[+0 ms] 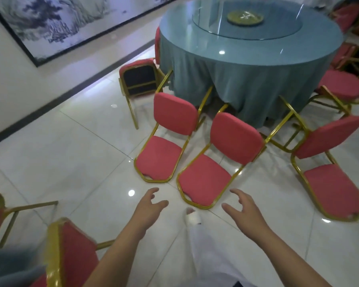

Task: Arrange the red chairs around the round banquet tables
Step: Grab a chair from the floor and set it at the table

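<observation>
Red chairs (342,85) are ringing one round banquet table (247,79), which is wearing a teal cloth and filling the upper right of my feed. As far as I can tell I am counting ten chairs, several cut off by the frame. One large framed ink painting (50,23) is hanging on the wall at left. Three chairs are sitting in a row on the white tiled floor (81,152) before the table, seats toward me and backs toward the cloth: the left chair (174,119), the middle chair (234,135) and the right chair (330,137). One tipped chair (140,79) is showing its black underside beside the table, one more is peeking out behind it, three are crowding the right edge, and two are sitting at lower left. One glass turntable (278,32) is lying on the tabletop, carrying one round dish (245,17). My two hands are reaching forward: the left hand (151,206) and the right hand (245,212) are both spread wide with loosely curved fingers, gripping nothing, hovering just short of the middle chair's seat.
</observation>
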Demonstrator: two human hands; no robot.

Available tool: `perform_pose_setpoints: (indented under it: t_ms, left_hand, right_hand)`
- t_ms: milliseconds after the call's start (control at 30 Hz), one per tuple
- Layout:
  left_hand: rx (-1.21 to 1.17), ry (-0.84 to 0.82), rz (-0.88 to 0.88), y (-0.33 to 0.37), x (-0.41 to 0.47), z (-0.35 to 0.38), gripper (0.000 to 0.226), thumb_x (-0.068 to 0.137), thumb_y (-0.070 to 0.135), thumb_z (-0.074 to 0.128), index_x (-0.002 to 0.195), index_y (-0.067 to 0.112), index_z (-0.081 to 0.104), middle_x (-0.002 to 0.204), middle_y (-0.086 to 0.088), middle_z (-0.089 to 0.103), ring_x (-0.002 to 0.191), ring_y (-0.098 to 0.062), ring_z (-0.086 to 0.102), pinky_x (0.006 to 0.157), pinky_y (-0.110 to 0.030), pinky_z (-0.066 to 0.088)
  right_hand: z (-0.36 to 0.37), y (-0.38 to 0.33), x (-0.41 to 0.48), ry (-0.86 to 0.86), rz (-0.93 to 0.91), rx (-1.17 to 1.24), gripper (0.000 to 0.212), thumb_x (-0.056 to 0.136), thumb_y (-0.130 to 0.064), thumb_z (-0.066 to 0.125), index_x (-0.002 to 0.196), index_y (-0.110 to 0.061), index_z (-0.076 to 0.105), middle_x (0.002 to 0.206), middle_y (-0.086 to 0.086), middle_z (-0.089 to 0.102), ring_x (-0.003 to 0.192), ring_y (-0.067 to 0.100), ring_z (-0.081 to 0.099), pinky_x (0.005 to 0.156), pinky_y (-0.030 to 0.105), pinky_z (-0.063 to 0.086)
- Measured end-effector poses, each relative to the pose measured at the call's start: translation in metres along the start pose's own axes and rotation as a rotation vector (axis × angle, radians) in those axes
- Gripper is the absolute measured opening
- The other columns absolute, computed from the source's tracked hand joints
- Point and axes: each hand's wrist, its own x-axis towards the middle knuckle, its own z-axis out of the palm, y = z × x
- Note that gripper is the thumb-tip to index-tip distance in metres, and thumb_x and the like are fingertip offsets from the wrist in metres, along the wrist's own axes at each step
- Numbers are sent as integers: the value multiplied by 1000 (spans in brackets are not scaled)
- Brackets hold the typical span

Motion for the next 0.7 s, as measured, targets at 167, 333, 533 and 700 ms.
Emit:
perform_pose_setpoints:
  t_ms: [167,333,533,700]
  left_hand:
    - [66,71,-59,33,77,-39,52,90,32,67,136,37,45,148,-3,42,108,-13,42,86,-33,39]
    - [103,106,-96,86,157,-75,56,89,32,68,139,36,43,147,-2,42,109,-13,42,87,-33,39]
    - [24,114,-54,137,234,-122,56,84,38,71,133,44,45,140,5,44,112,-11,41,89,-34,39]
    - [-7,91,-78,154,312,-179,55,84,37,73,132,41,47,145,1,43,116,-16,43,95,-39,44]
  right_hand:
    - [12,-46,116,-29,-36,26,61,89,-34,71,144,-23,46,145,0,41,127,12,43,102,28,35]
    - [21,-104,225,-91,-60,-21,61,90,-35,70,144,-22,46,148,1,41,134,16,42,108,31,35]
    - [40,-185,328,-146,-140,-93,57,90,-32,70,142,-26,47,146,2,43,132,14,42,101,27,34]
    - [77,-239,388,-135,-113,-91,60,91,-37,67,145,-26,44,147,-2,40,133,16,42,108,36,39]
